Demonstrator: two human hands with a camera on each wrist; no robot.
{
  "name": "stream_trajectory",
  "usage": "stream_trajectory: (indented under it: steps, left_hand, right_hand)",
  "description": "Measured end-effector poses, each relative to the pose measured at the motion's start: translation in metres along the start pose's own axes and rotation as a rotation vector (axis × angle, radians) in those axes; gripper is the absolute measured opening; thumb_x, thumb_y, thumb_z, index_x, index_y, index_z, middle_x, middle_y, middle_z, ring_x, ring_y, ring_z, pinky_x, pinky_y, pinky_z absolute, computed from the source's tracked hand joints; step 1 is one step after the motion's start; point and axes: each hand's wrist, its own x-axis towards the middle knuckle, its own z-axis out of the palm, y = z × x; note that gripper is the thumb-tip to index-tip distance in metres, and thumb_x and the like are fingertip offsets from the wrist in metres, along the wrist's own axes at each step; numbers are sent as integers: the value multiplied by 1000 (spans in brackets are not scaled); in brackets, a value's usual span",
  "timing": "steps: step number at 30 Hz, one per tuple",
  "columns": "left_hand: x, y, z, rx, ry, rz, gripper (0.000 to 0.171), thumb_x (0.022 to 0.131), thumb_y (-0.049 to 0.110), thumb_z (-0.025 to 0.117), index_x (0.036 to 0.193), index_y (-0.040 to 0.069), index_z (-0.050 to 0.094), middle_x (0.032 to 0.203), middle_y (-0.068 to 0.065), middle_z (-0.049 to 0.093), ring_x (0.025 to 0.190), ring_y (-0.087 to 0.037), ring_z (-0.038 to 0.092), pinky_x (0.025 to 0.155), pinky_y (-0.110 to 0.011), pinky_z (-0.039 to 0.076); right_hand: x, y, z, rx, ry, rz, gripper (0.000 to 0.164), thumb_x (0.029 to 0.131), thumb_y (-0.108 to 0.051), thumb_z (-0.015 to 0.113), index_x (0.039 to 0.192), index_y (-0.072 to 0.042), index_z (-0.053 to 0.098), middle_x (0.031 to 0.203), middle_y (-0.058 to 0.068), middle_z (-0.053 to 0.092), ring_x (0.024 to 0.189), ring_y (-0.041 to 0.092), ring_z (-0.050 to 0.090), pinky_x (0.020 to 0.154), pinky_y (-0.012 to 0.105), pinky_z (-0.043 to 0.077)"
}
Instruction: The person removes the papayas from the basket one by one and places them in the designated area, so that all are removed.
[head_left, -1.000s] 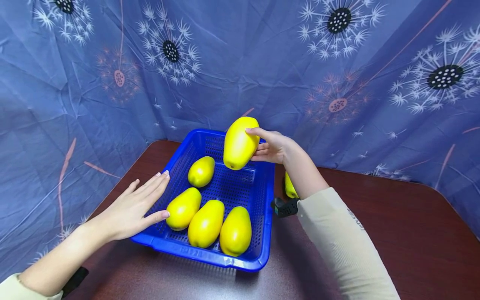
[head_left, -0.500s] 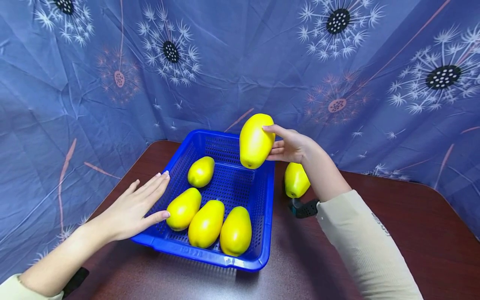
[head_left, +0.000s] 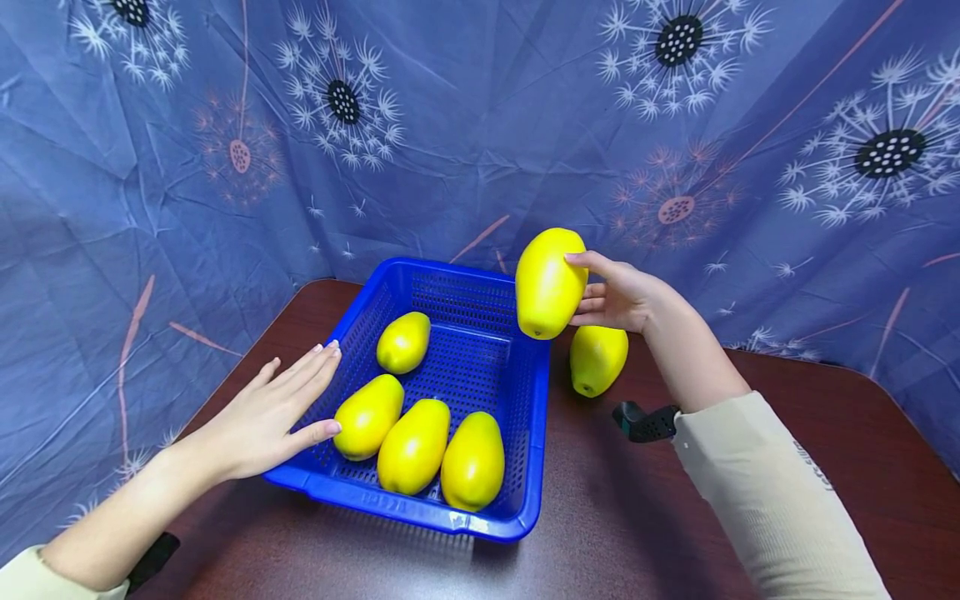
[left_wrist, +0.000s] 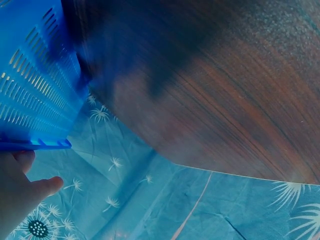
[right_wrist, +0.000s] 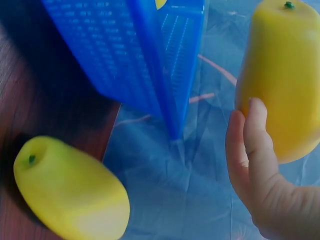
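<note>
- A blue cloth (head_left: 487,100) with puffy dandelion pictures hangs behind a shiny brown table (head_left: 750,475).
- A blue basket (head_left: 537,433) with lots of little holes sits on the table.
- Four yellow fruits (head_left: 403,342) lie in the basket: three in a row at the near side, one farther back.
- The left hand (head_left: 273,412) lies at the basket's left rim, fingers straight and a bit spread, not wrapped around anything.
- The right hand (head_left: 618,292) pinches the lifted fruit (head_left: 551,283) between thumb and fingers, up in the air by the basket's back right corner.
- Another yellow fruit (head_left: 598,364) lies on the table, just right of the basket.
</note>
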Motion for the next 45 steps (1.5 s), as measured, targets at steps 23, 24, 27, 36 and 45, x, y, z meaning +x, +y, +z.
stream_trajectory:
  steps: [23, 24, 27, 36, 45]
  left_hand:
    - [-3, -2, -1, -6, -1, 0, 76, 93, 49, 47, 149, 5, 19, 154, -10, 17, 141, -27, 13, 105, -62, 13]
    - [-2, -2, -1, -6, 1, -1, 76, 93, 49, 47, 149, 6, 19, 154, -10, 17, 141, -27, 13, 105, -62, 13]
    - [-1, -1, 0, -7, 5, -1, 77, 93, 50, 47, 149, 6, 19, 154, -9, 17, 141, -26, 13, 106, -61, 13]
    - [0, -1, 0, -12, -7, -3, 77, 93, 50, 46, 149, 5, 17, 154, -10, 17, 142, -26, 12, 107, -60, 11]
    - [0, 0, 0, -11, -3, -2, 77, 93, 50, 46, 149, 5, 18, 154, -10, 17, 141, -28, 14, 107, -59, 11]
  right_hand:
    - [-15, 19, -55, 20, -6, -17, 94, 88, -41, 60, 149, -27, -11, 120, 13, 39, 85, 18, 64, 84, 36, 51]
    - [-15, 20, -58, 17, -8, -23, 94, 88, -41, 59, 149, -26, -11, 119, 13, 41, 86, 18, 65, 84, 37, 51]
    - [-18, 23, -68, 14, -20, -31, 92, 90, -40, 57, 149, -25, -12, 112, 10, 49, 87, 19, 65, 85, 38, 51]
    - [-25, 35, -93, 30, -26, -21, 89, 91, -41, 55, 149, -23, -9, 95, 3, 64, 88, 20, 66, 83, 39, 52]
    - [-28, 49, -120, 87, -10, -11, 73, 92, -38, 52, 145, -23, 4, 96, 5, 65, 88, 22, 66, 81, 40, 52]
